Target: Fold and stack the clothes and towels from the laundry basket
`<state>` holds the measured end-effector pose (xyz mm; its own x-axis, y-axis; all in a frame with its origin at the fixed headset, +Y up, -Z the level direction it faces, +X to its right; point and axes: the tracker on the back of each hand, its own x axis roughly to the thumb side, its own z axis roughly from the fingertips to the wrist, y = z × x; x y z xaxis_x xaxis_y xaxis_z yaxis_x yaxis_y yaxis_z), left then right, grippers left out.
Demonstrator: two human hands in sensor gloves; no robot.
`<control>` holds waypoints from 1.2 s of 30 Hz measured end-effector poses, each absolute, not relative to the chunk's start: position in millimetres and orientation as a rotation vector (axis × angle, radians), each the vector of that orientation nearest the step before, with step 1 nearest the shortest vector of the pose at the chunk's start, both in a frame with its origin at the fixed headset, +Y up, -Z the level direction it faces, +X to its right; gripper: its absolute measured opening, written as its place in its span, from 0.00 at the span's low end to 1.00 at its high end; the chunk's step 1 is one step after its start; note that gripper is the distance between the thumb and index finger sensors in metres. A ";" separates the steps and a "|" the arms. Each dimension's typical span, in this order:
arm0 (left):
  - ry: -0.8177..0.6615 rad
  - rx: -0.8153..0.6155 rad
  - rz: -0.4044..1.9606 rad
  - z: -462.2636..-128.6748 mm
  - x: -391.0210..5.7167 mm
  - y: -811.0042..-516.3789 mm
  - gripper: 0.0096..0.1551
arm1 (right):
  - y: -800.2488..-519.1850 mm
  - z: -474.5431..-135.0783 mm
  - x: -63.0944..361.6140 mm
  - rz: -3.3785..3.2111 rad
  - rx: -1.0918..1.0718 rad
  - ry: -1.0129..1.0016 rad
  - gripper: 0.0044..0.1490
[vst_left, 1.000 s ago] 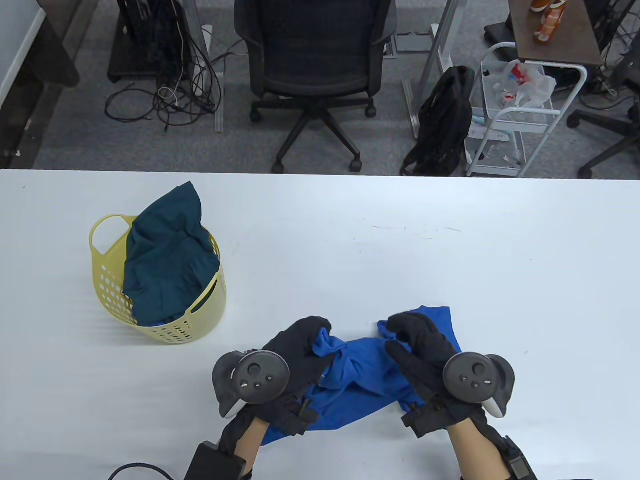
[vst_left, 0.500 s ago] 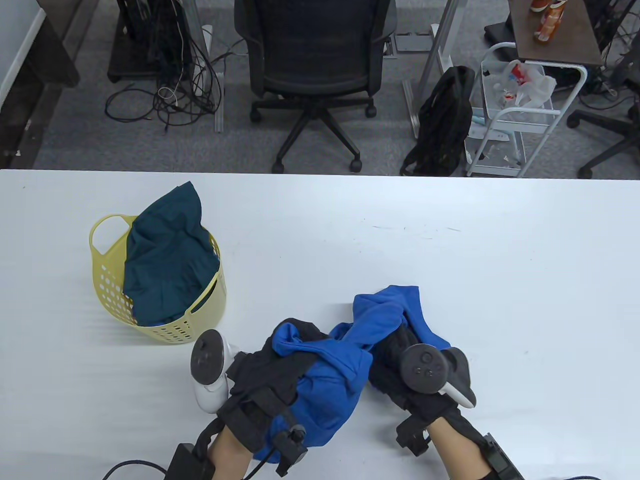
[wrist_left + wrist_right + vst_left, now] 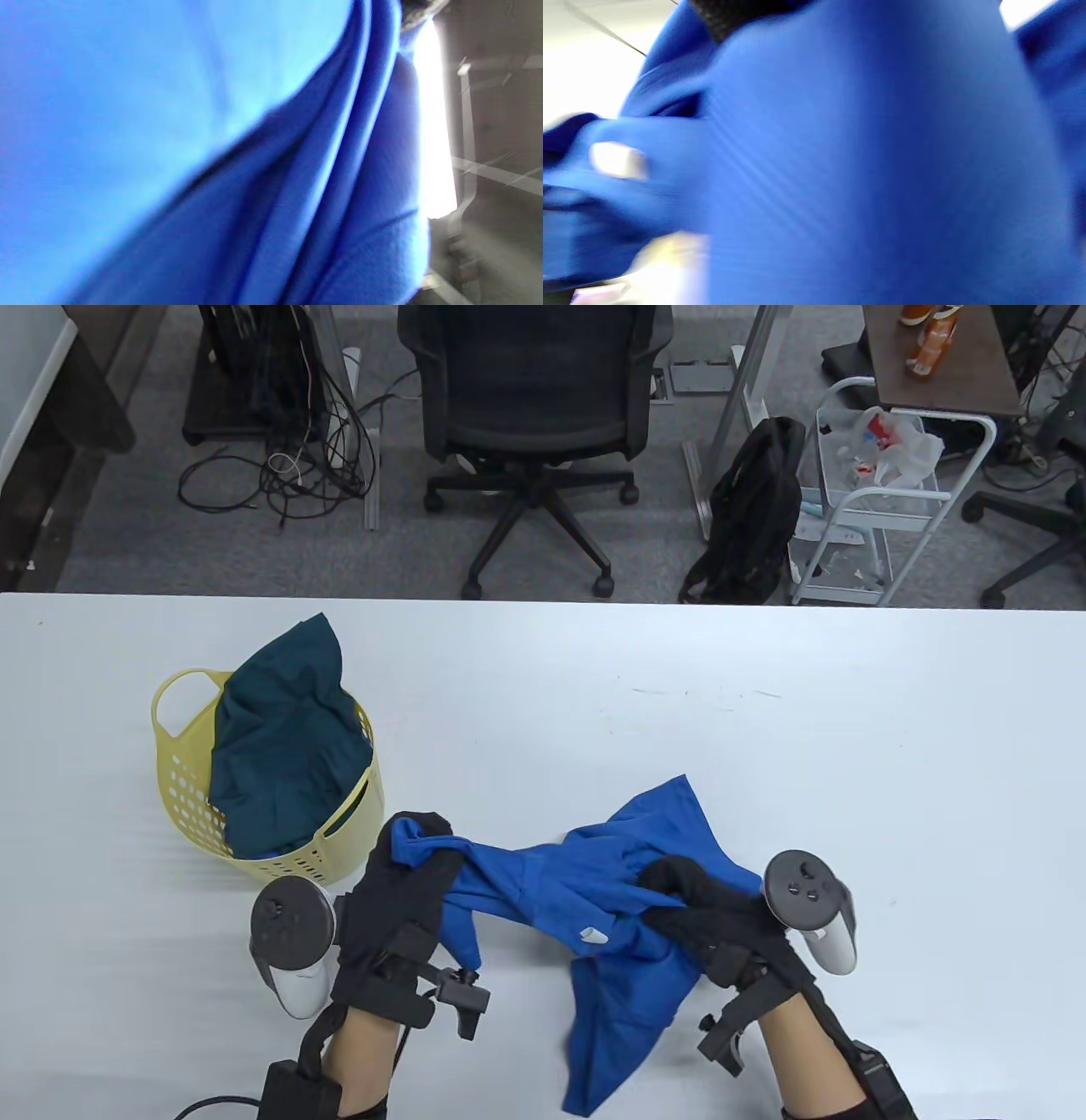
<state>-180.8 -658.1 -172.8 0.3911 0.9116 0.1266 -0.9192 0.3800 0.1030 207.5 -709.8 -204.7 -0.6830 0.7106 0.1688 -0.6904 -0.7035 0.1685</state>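
A bright blue shirt [image 3: 611, 916] is stretched between my two hands near the table's front edge, its lower part hanging toward me. My left hand [image 3: 416, 857] grips one end of it just right of the basket. My right hand [image 3: 679, 891] grips the cloth near its middle right. A yellow laundry basket [image 3: 182, 797] at the left holds a dark teal garment [image 3: 284, 738] that sticks up above the rim. Both wrist views are filled with blurred blue shirt fabric [image 3: 212, 169] [image 3: 861, 169]; a small white tag [image 3: 617, 160] shows in the right wrist view.
The white table [image 3: 764, 712] stretches wide to the right and back. Beyond its far edge stand an office chair [image 3: 534, 432], a black backpack [image 3: 751, 517] and a white cart [image 3: 882, 500] on the floor.
The hands moved apart, the left toward the basket and the right to the right. The bunched blue shirt has been pulled out into a longer, spread shape.
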 end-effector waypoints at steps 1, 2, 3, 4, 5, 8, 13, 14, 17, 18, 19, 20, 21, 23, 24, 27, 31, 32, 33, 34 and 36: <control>-0.016 0.151 1.098 -174.0 -179.4 -659.6 0.18 | -706.6 -203.7 211.7 2.458 0.199 0.006 0.43; 0.022 0.125 0.996 -176.6 -176.7 -663.1 0.18 | -703.8 -201.4 216.4 2.566 0.073 -0.156 0.42; 0.052 0.095 0.931 -178.5 -174.9 -666.1 0.18 | -703.1 -199.9 218.2 2.592 0.026 -0.254 0.40; 0.083 0.077 0.857 -180.5 -173.9 -669.6 0.19 | -700.9 -197.7 220.4 2.631 0.016 -0.357 0.37; 0.109 0.064 0.808 -182.6 -173.6 -673.0 0.19 | -698.3 -195.4 219.3 2.646 0.084 -0.359 0.34; 0.142 0.029 0.782 -186.8 -174.8 -680.6 0.19 | -698.8 -195.5 202.4 2.538 0.495 -0.081 0.30; 0.188 0.016 0.771 -189.3 -183.6 -685.2 0.20 | -748.0 -199.8 172.3 3.007 0.567 0.729 0.70; 0.194 -0.001 0.757 -190.4 -185.1 -686.1 0.20 | -757.7 -201.9 173.6 3.114 0.570 0.747 0.66; 0.179 -0.172 0.605 -194.9 -184.8 -687.1 0.21 | -743.0 -209.5 204.0 3.008 0.466 0.270 0.25; 0.173 -0.208 0.564 -196.1 -183.7 -687.9 0.21 | -737.2 -209.9 215.2 2.849 0.411 0.176 0.24; 0.165 -0.262 0.505 -198.4 -180.8 -690.4 0.21 | -731.6 -210.7 230.1 2.629 0.353 0.127 0.24; 0.154 -0.288 0.471 -199.8 -179.0 -692.6 0.21 | -729.3 -211.5 240.5 2.460 0.331 0.123 0.25; 0.126 -0.323 0.427 -202.4 -176.2 -696.9 0.21 | -728.1 -212.7 258.8 2.207 0.265 0.131 0.26; 0.111 -0.442 0.352 -206.8 -171.6 -706.7 0.23 | -730.4 -212.9 277.3 2.087 0.148 0.113 0.26; 0.098 -0.492 0.319 -208.6 -170.0 -711.2 0.24 | -731.7 -213.2 285.0 2.131 0.097 0.097 0.26; 0.091 -0.523 0.251 -211.0 -165.2 -719.4 0.28 | -729.1 -212.1 287.4 2.347 0.008 0.111 0.25; 0.001 -0.515 0.158 -209.1 -155.5 -715.8 0.53 | -723.7 -212.7 272.2 2.574 0.038 0.157 0.24; -0.014 -0.496 0.132 -207.0 -152.0 -710.0 0.54 | -722.9 -212.7 268.2 2.615 0.050 0.167 0.24; -0.018 -0.476 0.118 -204.9 -149.9 -705.0 0.52 | -722.2 -212.6 266.4 2.640 0.047 0.166 0.24; -0.048 -0.442 0.120 -202.1 -147.3 -697.0 0.42 | -720.6 -212.1 265.3 2.681 0.031 0.153 0.25; -0.151 -0.407 0.189 -198.6 -146.6 -686.2 0.26 | -717.7 -210.6 266.8 2.738 -0.021 0.098 0.26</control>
<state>-146.6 -686.2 -198.6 0.9713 0.2118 0.1082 -0.1514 0.9014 -0.4057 266.8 -717.7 -210.6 -0.9204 0.3900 -0.0285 -0.3911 -0.9180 0.0660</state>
